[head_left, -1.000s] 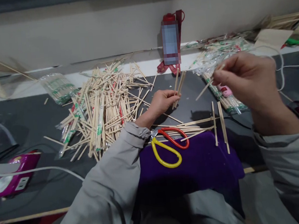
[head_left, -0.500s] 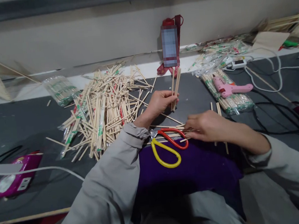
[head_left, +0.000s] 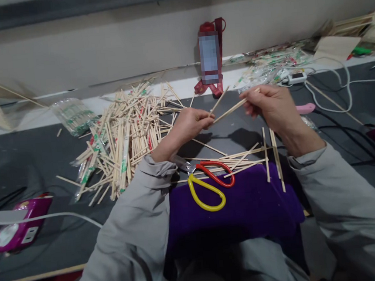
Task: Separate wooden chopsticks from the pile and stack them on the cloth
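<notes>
My left hand (head_left: 191,125) pinches the near ends of a few wooden chopsticks (head_left: 229,111) above the table. My right hand (head_left: 275,109) is closed on the far end of one or two of them, while one stick (head_left: 220,100) slants up free from the left fingers. Below the hands lie scissors (head_left: 208,193) with one red and one yellow handle, partly over a purple cloth (head_left: 239,206). Several loose chopsticks (head_left: 241,160) lie beside the scissors. Left of my left hand spreads a large heap of chopsticks (head_left: 137,136), some in wrappers.
A red bottle (head_left: 209,55) with a strap stands by the wall. Behind my right hand shows the handle of a pink glue gun (head_left: 305,108). Purple power sockets (head_left: 24,222) lie at left, another at right. White cables (head_left: 347,96) and a chopstick pack (head_left: 74,116) lie around.
My right hand has left the loose sticks by the scissors and moved up to the chopsticks in my left hand. Those sticks now lean right instead of standing nearly upright.
</notes>
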Motion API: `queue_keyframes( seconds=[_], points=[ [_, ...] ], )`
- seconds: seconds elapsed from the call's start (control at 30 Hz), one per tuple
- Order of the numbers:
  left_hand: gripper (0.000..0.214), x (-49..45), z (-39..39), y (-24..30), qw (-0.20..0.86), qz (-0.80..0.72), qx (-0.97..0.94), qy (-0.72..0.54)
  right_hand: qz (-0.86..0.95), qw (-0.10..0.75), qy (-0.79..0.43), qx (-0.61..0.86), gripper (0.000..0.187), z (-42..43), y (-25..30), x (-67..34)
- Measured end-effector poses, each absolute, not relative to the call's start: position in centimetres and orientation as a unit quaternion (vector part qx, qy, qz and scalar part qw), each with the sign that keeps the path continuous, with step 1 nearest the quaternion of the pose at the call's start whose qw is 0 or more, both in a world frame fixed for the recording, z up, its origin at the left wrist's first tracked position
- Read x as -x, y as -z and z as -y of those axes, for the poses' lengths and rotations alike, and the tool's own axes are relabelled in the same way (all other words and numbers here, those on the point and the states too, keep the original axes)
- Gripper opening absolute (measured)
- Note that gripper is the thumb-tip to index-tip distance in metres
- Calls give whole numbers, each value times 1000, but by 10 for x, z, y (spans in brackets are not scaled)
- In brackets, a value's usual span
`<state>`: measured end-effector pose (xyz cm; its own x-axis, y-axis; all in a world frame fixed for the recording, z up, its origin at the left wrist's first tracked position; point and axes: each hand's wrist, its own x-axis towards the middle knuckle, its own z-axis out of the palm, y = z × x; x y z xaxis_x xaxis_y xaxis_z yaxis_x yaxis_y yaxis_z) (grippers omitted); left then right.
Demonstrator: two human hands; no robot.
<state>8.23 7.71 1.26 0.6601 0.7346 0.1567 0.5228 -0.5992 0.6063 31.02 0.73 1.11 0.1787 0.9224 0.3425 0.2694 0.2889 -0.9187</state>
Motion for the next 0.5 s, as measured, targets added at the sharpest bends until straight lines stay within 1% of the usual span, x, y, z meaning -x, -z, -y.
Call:
queue_keyframes(
  seconds=[0.07, 0.1, 0.13, 0.2, 0.27, 0.37, 0.43, 0.5],
  points=[
    [27, -79, -82, -10, 182, -396, -883, -175, 578, 576, -195, 545, 21, -9, -7, -323],
    [28, -77, -83, -8, 138, -404, -892, -149, 595, 566, -142, 553, 19, -9, -5, -328],
    [28, -77, -81, -7, 100, -405, -901, -116, 621, 542, -94, 558, 17, -6, -4, -332],
    [30, -76, -73, -5, 48, -388, -919, -46, 688, 469, -29, 553, 14, 6, -5, -334],
    [32, -75, -59, -7, 17, -363, -932, 23, 748, 398, -20, 531, 13, 26, -13, -330],
    [29, -69, -37, -18, -2, -339, -935, 100, 786, 345, -59, 509, 14, 60, -33, -323],
    [29, -63, -28, -27, 8, -318, -939, 131, 764, 367, -64, 526, 13, 73, -43, -322],
    [29, -59, -26, -33, 26, -313, -938, 150, 715, 428, -51, 550, 14, 73, -46, -324]
  ],
)
